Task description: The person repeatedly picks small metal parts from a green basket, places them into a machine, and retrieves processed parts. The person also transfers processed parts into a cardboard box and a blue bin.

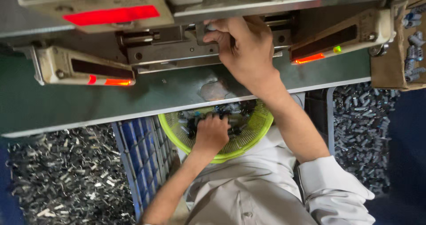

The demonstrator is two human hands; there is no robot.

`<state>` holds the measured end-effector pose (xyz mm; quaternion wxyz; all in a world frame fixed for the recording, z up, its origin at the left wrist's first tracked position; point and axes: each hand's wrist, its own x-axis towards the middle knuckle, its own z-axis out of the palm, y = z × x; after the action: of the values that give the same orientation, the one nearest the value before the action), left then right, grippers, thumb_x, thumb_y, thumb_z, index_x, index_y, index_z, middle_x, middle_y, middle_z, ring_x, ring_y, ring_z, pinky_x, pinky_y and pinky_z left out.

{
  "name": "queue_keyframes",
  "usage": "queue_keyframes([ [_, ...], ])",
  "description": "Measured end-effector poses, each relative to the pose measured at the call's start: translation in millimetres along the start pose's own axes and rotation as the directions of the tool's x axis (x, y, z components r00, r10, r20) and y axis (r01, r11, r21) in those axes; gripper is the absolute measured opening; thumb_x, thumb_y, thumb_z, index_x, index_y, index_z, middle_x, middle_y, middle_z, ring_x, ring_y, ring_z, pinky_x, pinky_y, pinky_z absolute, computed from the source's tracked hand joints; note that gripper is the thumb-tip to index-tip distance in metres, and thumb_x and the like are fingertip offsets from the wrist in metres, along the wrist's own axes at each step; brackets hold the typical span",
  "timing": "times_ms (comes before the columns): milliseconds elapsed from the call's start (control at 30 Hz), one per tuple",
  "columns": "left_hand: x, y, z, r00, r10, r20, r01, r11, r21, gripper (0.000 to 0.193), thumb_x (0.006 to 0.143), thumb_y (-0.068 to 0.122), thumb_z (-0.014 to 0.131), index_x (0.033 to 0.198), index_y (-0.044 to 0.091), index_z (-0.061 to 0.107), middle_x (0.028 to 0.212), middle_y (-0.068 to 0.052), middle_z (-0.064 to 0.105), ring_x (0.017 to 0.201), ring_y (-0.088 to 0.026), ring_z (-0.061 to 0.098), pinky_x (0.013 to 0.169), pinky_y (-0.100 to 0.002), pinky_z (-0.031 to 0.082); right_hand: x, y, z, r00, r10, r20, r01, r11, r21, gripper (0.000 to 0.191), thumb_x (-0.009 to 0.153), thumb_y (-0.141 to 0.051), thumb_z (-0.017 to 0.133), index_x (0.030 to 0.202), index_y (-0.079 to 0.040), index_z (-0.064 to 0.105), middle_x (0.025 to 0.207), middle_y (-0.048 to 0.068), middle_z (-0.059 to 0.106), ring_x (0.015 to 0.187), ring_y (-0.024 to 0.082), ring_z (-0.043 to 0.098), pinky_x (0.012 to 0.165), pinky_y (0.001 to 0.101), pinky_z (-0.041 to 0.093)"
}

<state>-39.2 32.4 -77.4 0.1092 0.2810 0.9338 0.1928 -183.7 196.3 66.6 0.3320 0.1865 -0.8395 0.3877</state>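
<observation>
My right hand (245, 47) reaches up over the green worktable (88, 100) to the grey metal fixture (171, 51) of a machine. Its fingertips pinch a small metal part (209, 27) at the fixture's slot. My left hand (212, 134) is down in a yellow-green plastic basket (259, 129) on my lap, with its fingers closed around several small dark metal parts (230, 111). What exactly it grips is hidden under the fingers.
Two beige sensor bars with red lights flank the fixture, left (82, 68) and right (341, 36). A cardboard box (406, 43) of blue-grey parts stands at the right. Heaps of small metal pieces (66, 176) lie on the floor, and a blue crate (144, 154) stands beside my left arm.
</observation>
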Motion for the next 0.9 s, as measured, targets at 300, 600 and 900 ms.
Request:
queue_keyframes([
  [300, 7, -3, -15, 0.97, 0.154, -0.189, -0.174, 0.98, -0.092, 0.004, 0.073, 0.008, 0.07, 0.075, 0.01, 0.072, 0.079, -0.01, 0.064, 0.081, -0.033, 0.063, 0.071, -0.047, 0.049, -1, -43, -53, 0.976, -0.117, 0.186, 0.166, 0.948, -0.273, 0.035, 0.061, -0.001, 0.072, 0.095, -0.011, 0.069, 0.118, 0.02, 0.071, 0.108, 0.043, 0.066, 0.092, 0.0474, 0.055],
  [600, -21, 1, -86, 0.969, -0.103, -0.224, -0.118, 0.602, -0.79, 0.017, 0.072, 0.001, 0.074, 0.089, 0.001, 0.069, 0.098, -0.01, 0.072, 0.092, -0.027, 0.067, 0.081, -0.038, 0.054, -166, -71, -35, 0.923, 0.197, 0.331, -0.295, 0.915, 0.276, 0.038, 0.073, 0.017, 0.06, 0.103, -0.004, 0.072, 0.111, 0.014, 0.075, 0.09, 0.026, 0.073, 0.076, 0.0343, 0.061],
  [900, -15, 24, -105, 0.97, -0.144, -0.198, -0.105, 0.483, -0.869, 0.014, 0.087, 0.011, 0.072, 0.095, 0.001, 0.066, 0.073, -0.006, 0.064, 0.059, -0.018, 0.058, 0.059, -0.027, 0.045, -200, -62, -24, 0.966, 0.26, 0.008, -0.241, 0.885, 0.397, 0.043, 0.086, 0.013, 0.073, 0.113, -0.002, 0.043, 0.105, 0.021, 0.07, 0.094, 0.024, 0.074, 0.077, 0.03, 0.061],
])
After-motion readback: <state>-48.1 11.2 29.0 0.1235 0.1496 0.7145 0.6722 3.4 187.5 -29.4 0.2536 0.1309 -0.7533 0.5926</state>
